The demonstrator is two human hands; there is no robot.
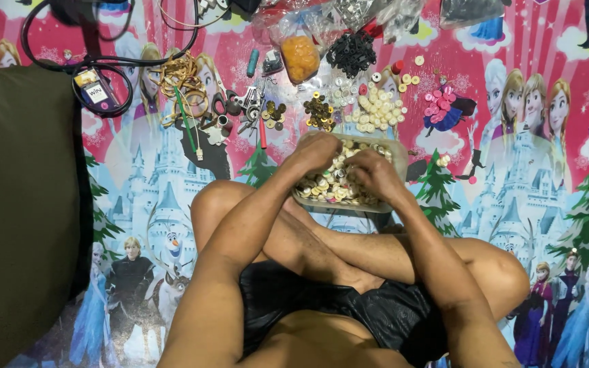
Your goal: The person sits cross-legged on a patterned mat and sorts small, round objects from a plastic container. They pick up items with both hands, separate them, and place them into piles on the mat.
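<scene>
Head view – tray (pixel 399 151) holds buttons (pixel 335 182)

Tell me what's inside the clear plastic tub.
The tub holds mixed cream and tan buttons. Left hand and right hand cover much of them; the bottom is hidden.

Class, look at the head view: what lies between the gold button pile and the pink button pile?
The cream button pile lies between the gold button pile and pink button pile.
</scene>
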